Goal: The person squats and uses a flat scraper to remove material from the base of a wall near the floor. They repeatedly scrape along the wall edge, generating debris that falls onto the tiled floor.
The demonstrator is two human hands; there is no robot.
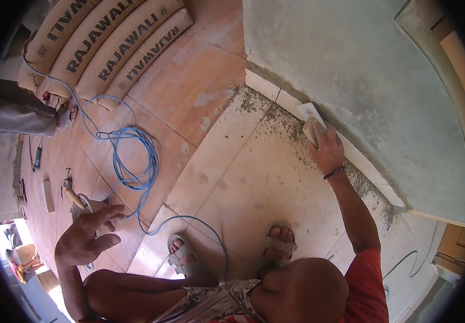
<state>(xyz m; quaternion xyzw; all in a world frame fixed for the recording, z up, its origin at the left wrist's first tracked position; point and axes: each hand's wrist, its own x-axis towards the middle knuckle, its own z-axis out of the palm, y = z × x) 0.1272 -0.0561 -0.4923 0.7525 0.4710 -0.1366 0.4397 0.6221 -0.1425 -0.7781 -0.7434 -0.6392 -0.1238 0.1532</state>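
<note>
My right hand (328, 149) grips a block-like tool (309, 131), whose pale flat plate (311, 114) lies against the row of pale skirting tiles (362, 175) at the foot of the grey plastered wall (362, 89). Whether block and plate are one piece, I cannot tell. Crumbs of mortar (293, 131) lie scattered on the floor tiles beside the skirting. My left hand (91, 234) is raised at the lower left, fingers apart and holding nothing. Behind it on the floor is a trowel-like tool with a wooden handle (74, 198), partly hidden by the hand.
A coiled blue cable (153, 161) lies on the floor, one strand running between my sandalled feet. Several stacked paper sacks (127, 56) stand at the upper left. Near them is another person's trousered leg (22, 113). A pale block (46, 196) and a dark-handled tool (37, 157) lie further left.
</note>
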